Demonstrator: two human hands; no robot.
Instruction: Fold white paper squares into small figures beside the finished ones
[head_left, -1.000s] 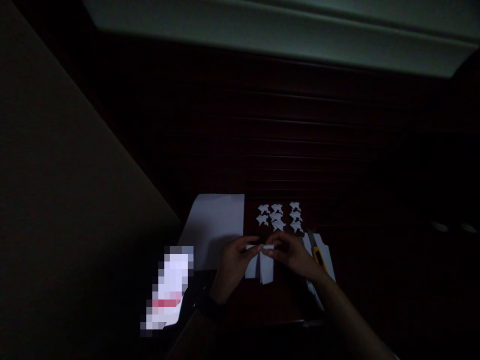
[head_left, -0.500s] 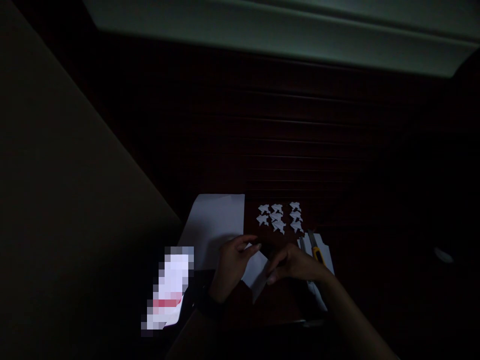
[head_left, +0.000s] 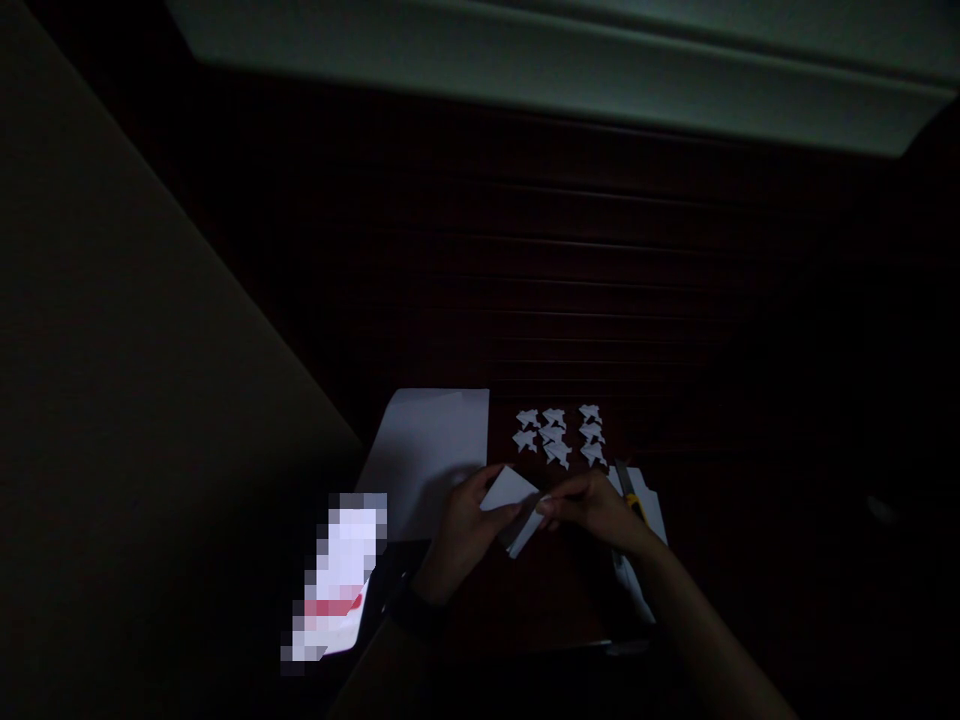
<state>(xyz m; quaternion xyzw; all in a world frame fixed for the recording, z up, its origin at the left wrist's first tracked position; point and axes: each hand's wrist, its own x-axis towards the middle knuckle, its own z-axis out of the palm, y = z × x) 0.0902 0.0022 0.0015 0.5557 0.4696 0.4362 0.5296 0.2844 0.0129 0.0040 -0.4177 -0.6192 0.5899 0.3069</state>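
Note:
A small folded sheet of white paper (head_left: 509, 488) is held between both hands, above the dark reddish-brown table (head_left: 525, 610). My left hand (head_left: 466, 520) grips its left side, thumb on the near face and fingers behind. With thumb and fingertips pinched together, my right hand (head_left: 589, 510) holds the paper's right edge, where a fold shows. A dark band circles my left wrist. Just beyond the hands lie several small folded white paper figures (head_left: 556, 453), set out in columns.
Large white sheets (head_left: 435, 440) lie at the table's left. A lit, blurred-out phone screen (head_left: 341, 575) glows beside them. To the right, a yellow utility knife (head_left: 634, 502) rests on white paper pieces (head_left: 652, 495). Dark slatted panelling (head_left: 570, 240) rises behind the table.
The paper has come up and been turned, and now appears folded more compactly. My right hand has shifted up slightly and pinches its right edge. My left thumb has moved down onto it.

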